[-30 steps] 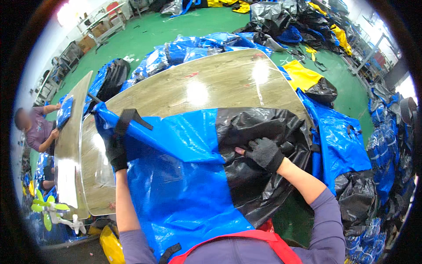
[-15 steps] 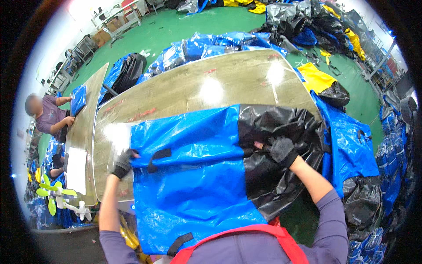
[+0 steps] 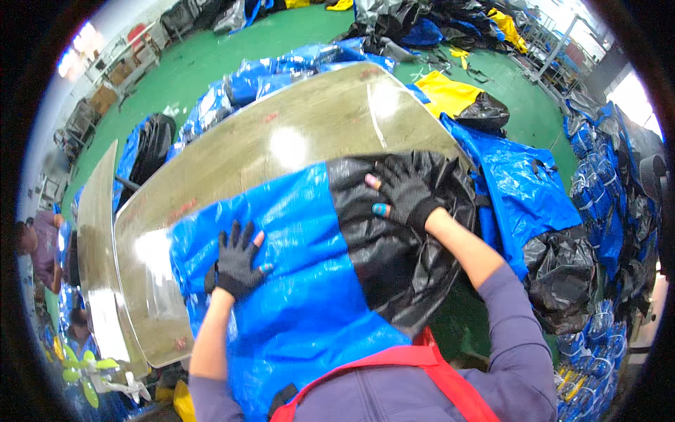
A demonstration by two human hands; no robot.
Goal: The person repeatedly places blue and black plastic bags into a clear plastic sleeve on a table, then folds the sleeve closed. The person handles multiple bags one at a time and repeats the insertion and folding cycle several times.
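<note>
A large blue and black tarpaulin piece (image 3: 302,281) lies over the near side of the table and drapes down toward my body. Its left part is smooth blue; its right part is crumpled black. On the blue part my left hand (image 3: 239,266) rests flat, fingers spread, in a dark glove with bare thumb and fingertip showing. My right hand (image 3: 406,193), gloved the same way, lies spread on the black part near its far edge, with blue on one fingertip. Neither hand grips anything. A black strap (image 3: 283,401) shows at the lower edge, partly hidden by my apron.
The pale worktable (image 3: 232,162) curves beyond the tarpaulin. More blue tarpaulin (image 3: 520,183) hangs at its right side, and a yellow and black piece (image 3: 450,95) lies beyond. Bundled blue stacks (image 3: 598,344) stand right. At left are a green fan (image 3: 88,366) and a co-worker (image 3: 43,246).
My left hand has moved from the tarpaulin's left edge onto its blue surface and spread out. My right hand has slid farther away and flattened. The view has swung right.
</note>
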